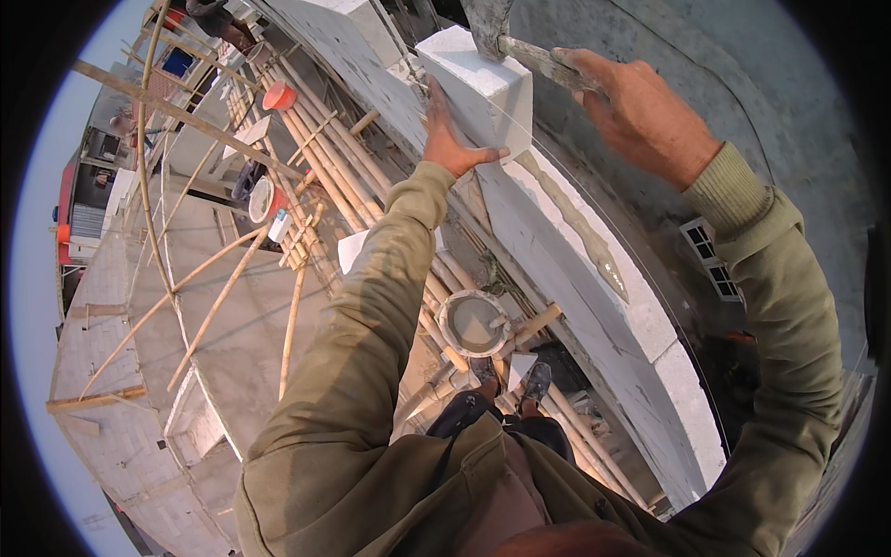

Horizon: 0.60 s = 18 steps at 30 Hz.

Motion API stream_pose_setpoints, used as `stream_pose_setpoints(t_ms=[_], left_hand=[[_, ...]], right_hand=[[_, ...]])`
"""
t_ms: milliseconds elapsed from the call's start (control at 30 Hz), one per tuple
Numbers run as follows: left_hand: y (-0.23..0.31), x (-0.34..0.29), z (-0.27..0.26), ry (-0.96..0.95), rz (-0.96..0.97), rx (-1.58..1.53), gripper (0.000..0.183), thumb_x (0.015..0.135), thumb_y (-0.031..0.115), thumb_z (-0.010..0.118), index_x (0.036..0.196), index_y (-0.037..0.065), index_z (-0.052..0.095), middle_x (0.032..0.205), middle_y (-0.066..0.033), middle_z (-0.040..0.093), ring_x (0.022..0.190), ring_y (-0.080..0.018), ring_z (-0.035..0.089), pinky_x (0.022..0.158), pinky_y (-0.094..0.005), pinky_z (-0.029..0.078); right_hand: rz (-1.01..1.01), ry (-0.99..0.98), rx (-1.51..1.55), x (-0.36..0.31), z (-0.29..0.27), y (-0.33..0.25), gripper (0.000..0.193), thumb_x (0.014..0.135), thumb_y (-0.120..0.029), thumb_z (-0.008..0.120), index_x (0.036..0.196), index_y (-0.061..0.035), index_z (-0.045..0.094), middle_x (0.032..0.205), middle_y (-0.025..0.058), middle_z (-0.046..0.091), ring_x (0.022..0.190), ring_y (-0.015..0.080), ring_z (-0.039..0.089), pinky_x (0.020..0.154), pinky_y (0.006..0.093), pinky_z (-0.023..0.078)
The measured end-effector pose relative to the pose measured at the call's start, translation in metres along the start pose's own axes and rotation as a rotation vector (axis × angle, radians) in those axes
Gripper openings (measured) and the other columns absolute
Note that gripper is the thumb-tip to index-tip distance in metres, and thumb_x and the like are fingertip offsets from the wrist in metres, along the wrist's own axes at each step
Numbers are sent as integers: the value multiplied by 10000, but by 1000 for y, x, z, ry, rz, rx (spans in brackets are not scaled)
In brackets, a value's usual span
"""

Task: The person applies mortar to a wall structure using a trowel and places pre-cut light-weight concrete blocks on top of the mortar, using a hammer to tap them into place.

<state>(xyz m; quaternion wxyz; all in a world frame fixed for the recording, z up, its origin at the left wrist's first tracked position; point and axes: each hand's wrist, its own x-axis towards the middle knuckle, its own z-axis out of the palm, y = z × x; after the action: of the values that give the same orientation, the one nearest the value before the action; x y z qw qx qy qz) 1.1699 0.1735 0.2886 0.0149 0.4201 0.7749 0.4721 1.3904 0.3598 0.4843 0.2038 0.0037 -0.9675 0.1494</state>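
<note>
My left hand [452,142] lies against the near-left face of a white lightweight block [483,93] set on top of a wall. Its fingers are stretched along the block and the thumb points to the right. My right hand [650,116] is closed around the worn handle of a trowel [548,63]. The grey metal blade meets the upper end of the block; its exact contact is hard to make out. A strip of grey mortar [575,218] runs along the wall top [650,316] on the near side of the block. A thin string passes beside the block.
Bamboo scaffolding poles [325,158] run along the wall's left side, under my feet. A mortar bucket [475,323] stands by my shoes. Farther off are a red bucket [278,96], another bucket [264,198] and a person [223,20]. The wall drops away on the right.
</note>
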Motion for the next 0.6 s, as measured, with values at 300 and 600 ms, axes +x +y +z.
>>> stream_pose_setpoints(t_ms=[300, 600], left_hand=[[-5, -3, 1, 1, 23, 21, 1711, 477, 457, 1009, 1612, 122, -226, 1694, -262, -1, 1571, -425, 69, 1289, -472, 184], [-7, -2, -1, -18, 4, 12, 1707, 491, 457, 1013, 1603, 48, -216, 1657, -311, 103, 1548, -407, 188, 1272, -429, 233]], right_hand=[[17, -5, -53, -9, 4, 2, 434, 976, -93, 617, 1401, -52, 539, 912, 254, 715, 750, 412, 693, 699, 490, 534], [-363, -137, -516, -3, -16, -7, 262, 954, -107, 536, 1163, 11, 643, 859, 273, 670, 748, 439, 661, 683, 473, 531]])
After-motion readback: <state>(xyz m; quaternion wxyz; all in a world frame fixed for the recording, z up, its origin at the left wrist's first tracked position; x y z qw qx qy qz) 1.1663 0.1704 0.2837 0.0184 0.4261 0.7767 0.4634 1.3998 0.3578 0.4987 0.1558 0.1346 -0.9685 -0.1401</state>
